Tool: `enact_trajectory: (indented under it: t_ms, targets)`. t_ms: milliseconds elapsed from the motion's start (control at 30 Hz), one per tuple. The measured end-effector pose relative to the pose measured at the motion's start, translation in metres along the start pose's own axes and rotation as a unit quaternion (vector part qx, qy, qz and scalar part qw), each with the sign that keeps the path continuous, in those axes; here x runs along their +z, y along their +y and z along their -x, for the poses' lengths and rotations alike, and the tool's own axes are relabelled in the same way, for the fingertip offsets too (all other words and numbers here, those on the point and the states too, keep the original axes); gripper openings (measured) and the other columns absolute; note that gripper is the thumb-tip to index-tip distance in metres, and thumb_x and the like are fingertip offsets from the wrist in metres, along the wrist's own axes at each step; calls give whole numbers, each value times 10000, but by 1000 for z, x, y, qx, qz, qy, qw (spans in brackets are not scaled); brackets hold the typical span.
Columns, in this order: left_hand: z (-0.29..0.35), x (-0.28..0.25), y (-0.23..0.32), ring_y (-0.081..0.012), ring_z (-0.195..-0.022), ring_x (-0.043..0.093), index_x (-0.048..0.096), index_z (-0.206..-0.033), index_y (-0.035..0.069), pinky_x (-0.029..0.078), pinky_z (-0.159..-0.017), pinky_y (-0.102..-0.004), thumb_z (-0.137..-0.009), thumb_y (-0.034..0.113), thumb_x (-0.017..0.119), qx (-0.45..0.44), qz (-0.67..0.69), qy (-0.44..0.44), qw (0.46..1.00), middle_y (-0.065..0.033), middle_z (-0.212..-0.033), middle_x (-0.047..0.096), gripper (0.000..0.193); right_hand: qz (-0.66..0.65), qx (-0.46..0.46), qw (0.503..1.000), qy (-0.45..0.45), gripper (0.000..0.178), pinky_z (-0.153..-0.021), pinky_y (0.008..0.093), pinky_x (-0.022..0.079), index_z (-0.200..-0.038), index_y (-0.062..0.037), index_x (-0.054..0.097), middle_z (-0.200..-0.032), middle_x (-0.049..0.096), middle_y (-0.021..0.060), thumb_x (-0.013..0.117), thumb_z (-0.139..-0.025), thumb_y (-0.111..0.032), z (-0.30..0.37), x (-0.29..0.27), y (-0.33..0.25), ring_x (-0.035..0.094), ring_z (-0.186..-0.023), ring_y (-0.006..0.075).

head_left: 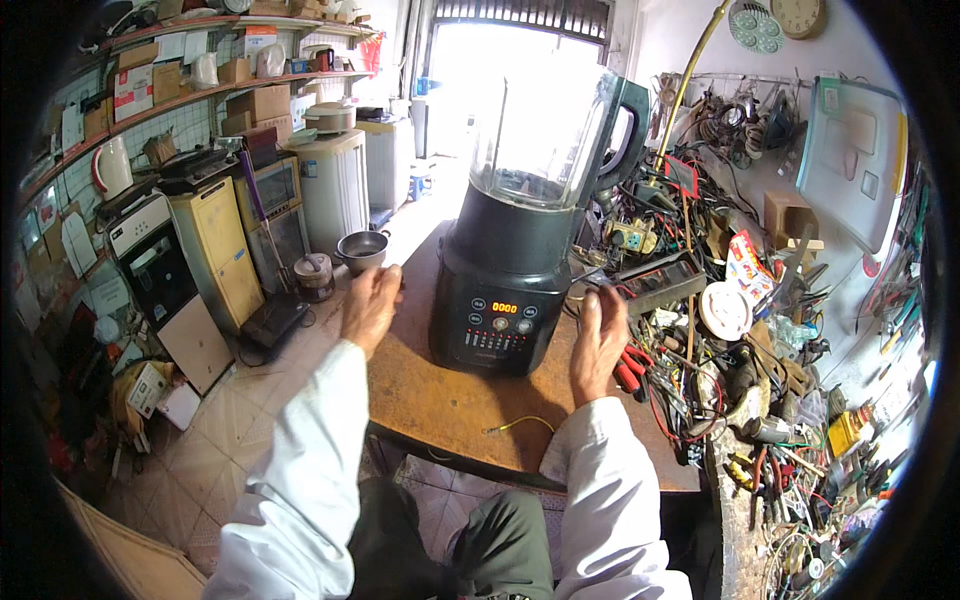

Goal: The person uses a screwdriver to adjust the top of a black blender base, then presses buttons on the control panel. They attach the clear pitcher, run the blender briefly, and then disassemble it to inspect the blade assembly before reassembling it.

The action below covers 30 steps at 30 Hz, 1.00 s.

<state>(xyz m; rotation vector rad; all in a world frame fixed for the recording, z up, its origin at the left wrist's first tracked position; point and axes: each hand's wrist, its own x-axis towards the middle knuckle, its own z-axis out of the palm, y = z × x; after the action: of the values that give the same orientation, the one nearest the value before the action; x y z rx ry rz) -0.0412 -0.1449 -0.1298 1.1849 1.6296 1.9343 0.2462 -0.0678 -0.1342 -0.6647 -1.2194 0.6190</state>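
Note:
A black blender (pixel 500 300) stands upright on the brown worktable in front of me, its clear jug (pixel 535 150) seated on the base and its handle (pixel 628 135) to the right. Orange digits glow on the front panel (pixel 500 318). My left hand (pixel 373 308) is raised to the left of the base, apart from it, fingers loosely bent and nothing seen in them. To the right of the base, my right hand (pixel 600 340) is held up beside red-handled pliers (pixel 630 368), fingers extended and no object visible in it. A short yellow wire (pixel 525 420) lies near the table's front edge.
Tools, cables and parts crowd the right side, with a white round lid (pixel 726 310) among them. A dark pot (pixel 362 248) stands beyond my left hand. Appliances, including a yellow cabinet (pixel 222 250), line the left wall under loaded shelves (pixel 190 30).

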Motion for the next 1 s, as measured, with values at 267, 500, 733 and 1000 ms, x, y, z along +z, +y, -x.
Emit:
enact_trajectory:
  t_ms: [267, 500, 733, 1000]
  targets:
    - [-13, 35, -70, -245, -688, 666, 703, -968, -11, 503, -683, -397, -1056, 372, 537, 96, -143, -25, 985, -134, -750, 699, 427, 45, 29, 978, -200, 903, -1160, 447, 384, -1556, 47, 313, -1524, 445, 250, 766, -836, -256, 34, -3, 9, 477, -1395, 352]
    - [-6, 35, -72, -313, -807, 722, 715, -1090, 42, 531, -761, -407, -1059, 334, 527, 88, -167, -57, 980, -194, -859, 726, 348, 40, 43, 979, -194, 882, -1138, 431, 407, -1549, 38, 330, -1493, 473, 223, 777, -833, -219, 30, 6, 12, 519, -1337, 321]
    - [0, 38, -61, -413, -978, 709, 721, -1119, 62, 536, -823, -448, -1069, 318, 487, 37, -189, -67, 979, -224, -991, 733, 350, -12, 98, 977, -188, 853, -1124, 425, 415, -1536, 38, 344, -1474, 486, 211, 774, -844, -213, 30, 9, -2, 527, -1314, 291]
    - [1, 35, -55, -424, -987, 703, 717, -1125, 62, 534, -829, -452, -1073, 312, 486, 58, -188, -72, 978, -232, -993, 726, 344, 17, 71, 980, -186, 879, -1131, 440, 410, -1534, 53, 355, -1486, 491, 224, 801, -840, -250, 28, 5, 6, 529, -1322, 312]
